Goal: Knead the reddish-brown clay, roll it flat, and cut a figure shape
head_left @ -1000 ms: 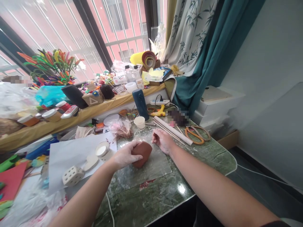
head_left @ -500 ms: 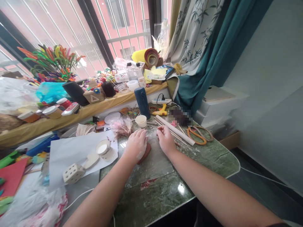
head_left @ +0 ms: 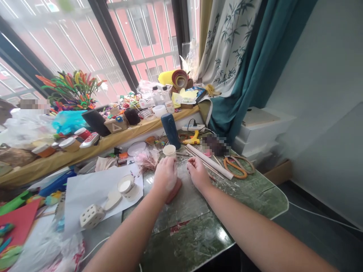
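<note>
Hands: two, both bare. The left hand is bent over a clay piece, fingers together and partly curled; whether it grips the piece or only rests on it cannot be told. The right hand is loosely closed, fingertips drawn toward the thumb, beside the clay and apart from it; whether anything small is held cannot be told.

Count: clay piece, one, reddish-brown, on a clear sheet at the middle of the work area, partly hidden by the left hand. Beyond the hands: one pale cup, one blue bottle, one yellow glue gun. Right of them: one pale rod with several thin sticks alongside, and one pair of scissors with orange handles. On one large white paper at left: one tub with white contents, one flat pale piece, one dotted die.

Surface: green marbled table, whitish smears, rounded corner.

Room: crowded window ledge under yellow-brown cloth, barred window, teal curtain, grey wall.
</note>
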A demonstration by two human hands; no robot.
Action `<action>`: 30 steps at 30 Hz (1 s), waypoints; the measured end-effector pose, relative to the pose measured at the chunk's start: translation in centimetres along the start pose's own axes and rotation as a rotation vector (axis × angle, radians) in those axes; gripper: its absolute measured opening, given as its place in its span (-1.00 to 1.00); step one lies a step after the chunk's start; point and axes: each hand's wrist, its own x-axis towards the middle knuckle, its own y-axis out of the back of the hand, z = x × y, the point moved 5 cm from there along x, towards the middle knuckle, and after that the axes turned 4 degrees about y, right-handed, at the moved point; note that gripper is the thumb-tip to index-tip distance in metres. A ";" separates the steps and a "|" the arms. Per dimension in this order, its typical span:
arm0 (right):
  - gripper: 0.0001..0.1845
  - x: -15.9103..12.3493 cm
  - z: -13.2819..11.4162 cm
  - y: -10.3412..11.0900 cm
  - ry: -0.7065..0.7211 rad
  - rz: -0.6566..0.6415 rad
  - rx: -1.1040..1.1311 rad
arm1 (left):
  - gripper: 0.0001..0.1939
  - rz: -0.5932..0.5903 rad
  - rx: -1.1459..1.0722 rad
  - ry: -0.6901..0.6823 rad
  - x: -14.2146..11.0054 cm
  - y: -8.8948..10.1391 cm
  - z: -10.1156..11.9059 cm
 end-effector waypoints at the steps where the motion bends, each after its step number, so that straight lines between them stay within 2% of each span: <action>1: -0.80 0.0 0.0 0.0 0.003 0.000 0.002 | -0.77 0.012 -0.030 0.004 -0.1 -0.1 -0.1; 7: -0.84 0.3 0.1 -0.1 0.006 -0.002 0.003 | -0.67 0.048 -0.248 0.026 -1.2 -1.0 -0.7; 12: -0.85 0.2 -0.1 -0.1 -0.002 -0.022 -0.001 | -0.74 -0.024 -0.577 0.095 -1.0 -1.7 -1.1; 15: -0.87 0.0 -0.5 -0.1 0.000 -0.035 -0.005 | -0.81 0.069 -0.732 0.239 -0.6 -0.9 -2.9; 17: -0.87 -0.1 -0.6 -0.3 0.005 -0.047 -0.006 | -0.69 0.162 -0.821 0.331 -0.7 -0.2 -4.0; 19: -0.88 -0.1 -0.6 -0.4 0.010 -0.053 -0.008 | -0.57 0.218 -1.008 0.409 -1.4 -0.1 -4.4; 20: -0.88 -0.1 -0.5 -0.4 0.011 -0.053 -0.009 | -0.55 0.215 -1.181 0.448 -1.8 -0.5 -4.2; 22: -0.87 0.0 -0.2 -0.4 0.012 -0.053 -0.010 | -0.54 0.126 -1.474 0.486 -2.5 -1.7 -3.1; 24: -0.87 0.1 0.0 -0.4 0.009 -0.054 -0.008 | -0.55 0.035 -1.625 0.529 -2.9 -2.3 -2.2; 26: -0.87 0.1 0.1 -0.4 0.002 -0.056 -0.004 | -0.56 -0.012 -1.694 0.594 -2.6 -2.2 -2.0; 28: -0.87 0.1 0.1 -0.4 -0.005 -0.056 0.000 | -0.54 0.006 -1.774 0.630 -2.0 -1.4 -2.5; 30: -0.87 0.1 0.0 -0.4 -0.008 -0.056 0.004 | -0.51 0.113 -1.871 0.599 -1.3 -0.4 -3.2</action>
